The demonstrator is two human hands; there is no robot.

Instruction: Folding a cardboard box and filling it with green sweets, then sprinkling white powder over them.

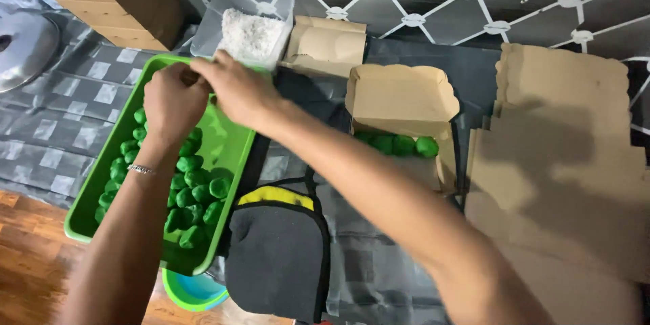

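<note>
two hands meet over the far end of a green tray [233, 152] of green balls [193, 193]. left hand [172, 101] and right hand [237, 88] curl together, fingers pinched; what they hold cannot be told.

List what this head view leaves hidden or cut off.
- What the left hand and right hand pinch: covered by fingers, head view.
- Green balls under both hands: count hidden.
- Box interior: its flap hides most balls.
- Metal lid: cut by left edge.
- Bowl: partly under the green tray.
</note>
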